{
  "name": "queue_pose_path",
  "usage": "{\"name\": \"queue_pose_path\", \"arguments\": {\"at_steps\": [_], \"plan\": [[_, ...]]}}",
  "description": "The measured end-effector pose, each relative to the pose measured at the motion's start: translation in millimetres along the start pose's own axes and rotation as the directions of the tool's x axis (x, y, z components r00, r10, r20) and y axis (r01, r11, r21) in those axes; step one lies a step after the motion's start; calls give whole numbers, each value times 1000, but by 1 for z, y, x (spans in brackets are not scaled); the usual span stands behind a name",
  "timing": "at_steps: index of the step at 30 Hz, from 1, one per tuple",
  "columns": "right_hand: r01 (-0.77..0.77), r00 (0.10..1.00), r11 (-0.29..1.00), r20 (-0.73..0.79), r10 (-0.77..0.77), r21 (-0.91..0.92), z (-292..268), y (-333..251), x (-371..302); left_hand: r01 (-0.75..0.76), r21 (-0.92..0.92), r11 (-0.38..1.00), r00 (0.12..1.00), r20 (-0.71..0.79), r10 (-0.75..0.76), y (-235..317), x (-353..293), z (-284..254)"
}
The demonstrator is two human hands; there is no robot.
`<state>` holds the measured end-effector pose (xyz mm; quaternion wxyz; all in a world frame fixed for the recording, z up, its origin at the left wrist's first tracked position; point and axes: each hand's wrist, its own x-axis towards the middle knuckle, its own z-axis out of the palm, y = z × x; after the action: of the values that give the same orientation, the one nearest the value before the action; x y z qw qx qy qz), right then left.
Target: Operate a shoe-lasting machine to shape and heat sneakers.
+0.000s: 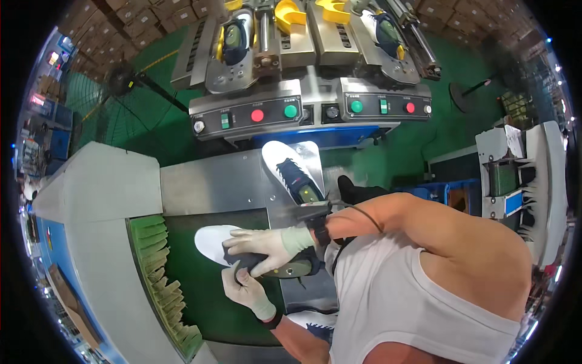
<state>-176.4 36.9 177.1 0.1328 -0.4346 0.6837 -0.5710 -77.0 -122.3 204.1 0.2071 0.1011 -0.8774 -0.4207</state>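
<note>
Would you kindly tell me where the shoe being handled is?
In the head view, the shoe sits just left of centre, under the right hand, right of the green bristles.

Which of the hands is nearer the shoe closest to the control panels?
Right. The right hand rests on another shoe, on the side toward that panel-side shoe; the left hand is farther off, beyond the right.

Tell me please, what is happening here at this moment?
A gloved person is handling a white-and-dark shoe over a green surface. The right hand lies across it while the left hand pinches a dark strip; whether that belongs to the shoe is unclear. A second shoe rests on the metal table, and two more shoes sit in the machine at the top.
</note>
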Motion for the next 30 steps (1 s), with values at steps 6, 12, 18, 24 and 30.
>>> {"name": "queue_pose_path", "arguments": {"at_steps": [6, 12, 18, 24, 30], "plan": [[-72, 964, 944, 265, -16, 321, -99, -27, 1, -226, -24, 974, 953, 201, 226, 73, 49, 25], [116, 985, 982, -144, -94, 149, -165, -21, -35, -547, -191, 815, 724, 379, 576, 153, 125, 84], [132, 876, 960, -482, 4, 248, -271, -27, -36, -478, -439, 761, 608, 460, 647, 251, 218, 168], [-12, 821, 909, -514, 247, 417, -389, -12, -75, -396, -377, 837, 722, 436, 538, 300, 359, 252], [167, 661, 903, -724, 196, 396, -488, -6, -124, -345, -77, 935, 800, 497, 336, 170, 499, 381]]}}
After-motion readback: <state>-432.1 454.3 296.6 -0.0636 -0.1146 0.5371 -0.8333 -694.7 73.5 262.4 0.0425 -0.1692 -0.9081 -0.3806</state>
